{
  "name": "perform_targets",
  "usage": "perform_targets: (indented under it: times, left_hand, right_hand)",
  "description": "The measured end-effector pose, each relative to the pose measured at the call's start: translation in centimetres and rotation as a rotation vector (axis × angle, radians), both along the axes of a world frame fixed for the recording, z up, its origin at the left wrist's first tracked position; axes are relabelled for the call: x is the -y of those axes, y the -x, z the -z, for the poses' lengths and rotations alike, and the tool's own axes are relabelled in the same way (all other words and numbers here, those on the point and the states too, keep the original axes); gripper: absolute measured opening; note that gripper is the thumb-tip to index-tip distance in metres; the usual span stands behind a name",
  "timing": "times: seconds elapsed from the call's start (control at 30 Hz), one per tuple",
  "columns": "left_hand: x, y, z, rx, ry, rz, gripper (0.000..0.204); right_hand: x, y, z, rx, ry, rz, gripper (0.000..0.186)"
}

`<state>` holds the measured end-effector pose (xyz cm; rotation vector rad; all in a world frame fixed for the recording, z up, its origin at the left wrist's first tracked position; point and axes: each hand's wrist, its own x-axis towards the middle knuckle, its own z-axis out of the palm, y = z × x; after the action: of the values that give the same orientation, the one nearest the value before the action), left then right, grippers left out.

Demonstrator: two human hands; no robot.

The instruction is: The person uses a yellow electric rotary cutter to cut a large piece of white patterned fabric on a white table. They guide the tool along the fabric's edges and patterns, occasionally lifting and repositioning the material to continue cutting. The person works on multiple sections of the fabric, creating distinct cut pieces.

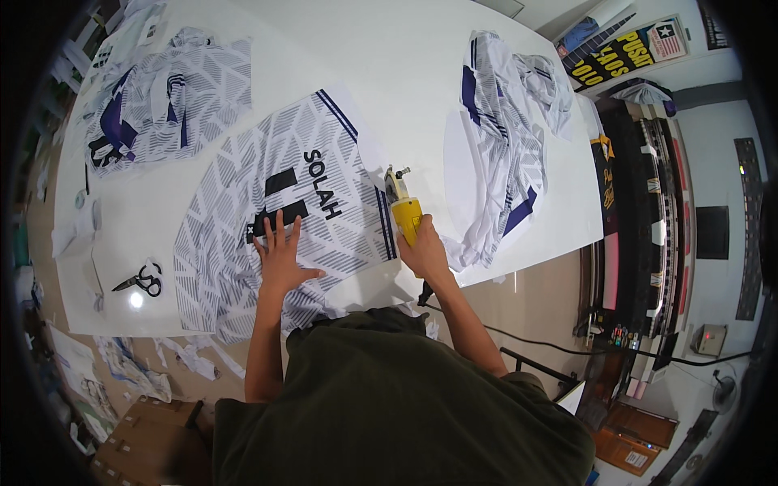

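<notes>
A white fabric panel [243, 170] with grey stripes, black lettering and navy edge bands lies spread on the white table [397, 49]. My left hand [281, 263] rests flat on it, fingers spread over the black print. In my right hand [425, 251] is a yellow electric rotary cutter [407, 219], gripped round its body. The cutter's metal head stands at the panel's right edge, beside the navy band. Whether the blade touches the cloth cannot be made out. A dark cord trails from the tool's rear.
Black-handled scissors [141, 281] lie near the table's left edge. Striped cloth pieces [506, 146] are heaped on the right, and more cut pieces [215, 73] at the far left. Fabric scraps [194, 356] and a cardboard box [150, 445] are on the floor. A black cable [543, 344] runs off rightward.
</notes>
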<state>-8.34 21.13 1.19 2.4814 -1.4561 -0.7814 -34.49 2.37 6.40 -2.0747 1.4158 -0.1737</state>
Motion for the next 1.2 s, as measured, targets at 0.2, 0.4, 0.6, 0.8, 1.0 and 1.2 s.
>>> perform_targets:
  times: [0.2, 0.4, 0.6, 0.8, 1.0, 1.2]
  left_hand:
    - [-0.3, 0.0, 0.0, -0.003, 0.041, -0.018, 0.149]
    - [-0.9, -0.4, -0.4, 0.015, 0.035, -0.018, 0.155]
    - [-1.0, -0.5, -0.4, 0.028, 0.026, -0.011, 0.158]
    - [-0.9, -0.4, -0.6, 0.016, -0.004, -0.018, 0.158]
    - [-0.8, -0.3, -0.8, 0.005, -0.004, -0.03, 0.157]
    - [-0.9, -0.5, -0.7, 0.0, 0.014, -0.033, 0.156]
  right_hand:
    - [3.6, -1.8, 0.0, -0.094, -0.019, -0.052, 0.05]
    - [4.4, 2.9, -1.3, -0.102, -0.058, -0.218, 0.052]
    - [5.6, 7.5, -1.9, -0.16, -0.05, -0.437, 0.05]
    - [7.6, 6.6, -1.3, -0.144, -0.036, -0.518, 0.051]
    - [8.0, 5.7, -1.1, -0.138, -0.021, -0.542, 0.055]
    - [7.1, 4.3, -1.0, -0.127, -0.037, -0.485, 0.053]
